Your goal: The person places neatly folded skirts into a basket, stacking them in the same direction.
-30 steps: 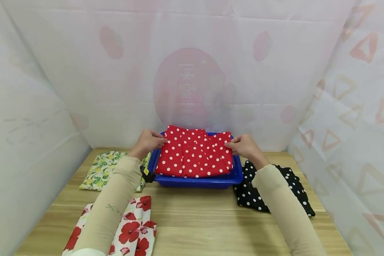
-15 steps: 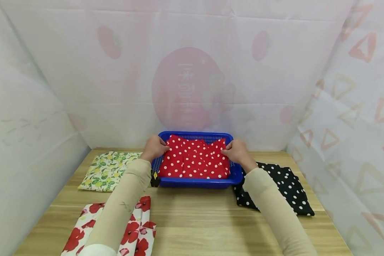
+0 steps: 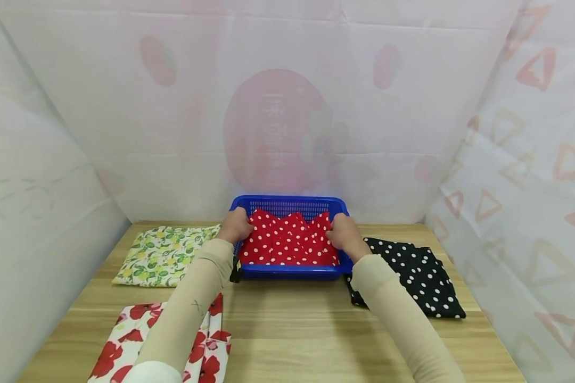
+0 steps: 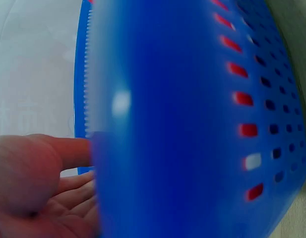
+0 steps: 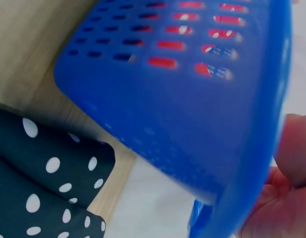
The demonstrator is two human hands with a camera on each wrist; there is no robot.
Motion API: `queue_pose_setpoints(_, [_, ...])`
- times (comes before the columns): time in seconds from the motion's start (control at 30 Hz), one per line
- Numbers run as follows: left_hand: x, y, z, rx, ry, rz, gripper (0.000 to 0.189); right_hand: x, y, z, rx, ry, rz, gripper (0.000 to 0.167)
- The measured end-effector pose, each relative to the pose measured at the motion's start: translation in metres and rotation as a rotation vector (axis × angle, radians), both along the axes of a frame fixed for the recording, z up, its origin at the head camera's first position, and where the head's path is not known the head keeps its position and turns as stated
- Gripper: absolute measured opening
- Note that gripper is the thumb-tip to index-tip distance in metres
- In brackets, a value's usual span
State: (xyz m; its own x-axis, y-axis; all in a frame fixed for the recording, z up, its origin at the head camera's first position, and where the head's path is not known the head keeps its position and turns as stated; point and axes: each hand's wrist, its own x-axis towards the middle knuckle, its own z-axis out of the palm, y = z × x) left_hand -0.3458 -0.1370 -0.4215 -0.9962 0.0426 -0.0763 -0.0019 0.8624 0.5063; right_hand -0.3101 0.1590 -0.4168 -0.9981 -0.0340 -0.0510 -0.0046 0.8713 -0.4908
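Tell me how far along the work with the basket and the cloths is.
Done: the red dotted cloth is down inside the blue basket. In hand: the left hand and right hand hold its two sides. Probably left: letting go, then the black dotted cloth, lemon-print cloth and poppy-print cloth, all lying outside the basket.

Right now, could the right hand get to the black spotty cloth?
Probably yes, if the right hand lets go of the red spotty cloth in the basket. The black spotty cloth lies outside it, partly behind the right sleeve, with nothing seen piled on top.
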Motion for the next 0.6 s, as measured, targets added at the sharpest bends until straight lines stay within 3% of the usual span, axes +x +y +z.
queue_pose_setpoints(0.17, [0.002, 0.002, 0.002, -0.053, -0.105, -0.032, 0.031, 0.001, -0.009, -0.005, 0.106, -0.030, 0.008, 0.008])
queue_pose_setpoints(0.27, [0.005, 0.002, 0.005, -0.071, -0.113, -0.076, 0.033, 0.003, -0.011, -0.006, 0.118, -0.085, 0.031, 0.018])
queue_pose_setpoints(0.37, [0.010, 0.001, 0.011, -0.089, -0.097, -0.145, 0.047, 0.007, -0.010, -0.001, 0.108, -0.140, 0.077, 0.037])
queue_pose_setpoints(0.5, [0.021, -0.002, 0.021, -0.134, -0.058, -0.250, 0.067, 0.015, 0.000, 0.012, 0.087, -0.126, 0.138, 0.065])
queue_pose_setpoints(0.6, [0.029, -0.006, 0.030, -0.178, -0.027, -0.312, 0.072, 0.023, 0.015, 0.025, 0.046, -0.083, 0.165, 0.074])
